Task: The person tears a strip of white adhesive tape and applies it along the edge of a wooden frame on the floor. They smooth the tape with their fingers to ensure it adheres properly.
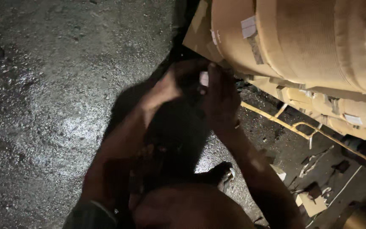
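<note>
Bare knee [187,210] and forearms fill the bottom of the view, nearest the camera, above wet, gritty concrete floor [51,106]. Both hands reach up to the lower edge of the big roll of brown paper [310,42]. The left hand [166,87] curls under that edge, and the right hand [221,97] sits just beside it, fingers bent toward a small pale piece [203,78] between the two; blur and shadow keep the grip from being read, so whether either hand actually pinches it cannot be told. More wrapped rolls [344,112] lie behind the big roll, with cardboard scraps [312,203] below it. The roll looks very heavy and stiff, its wrapper thin and easily torn; loose wrapper flaps at the edge look like the only handhold.
</note>
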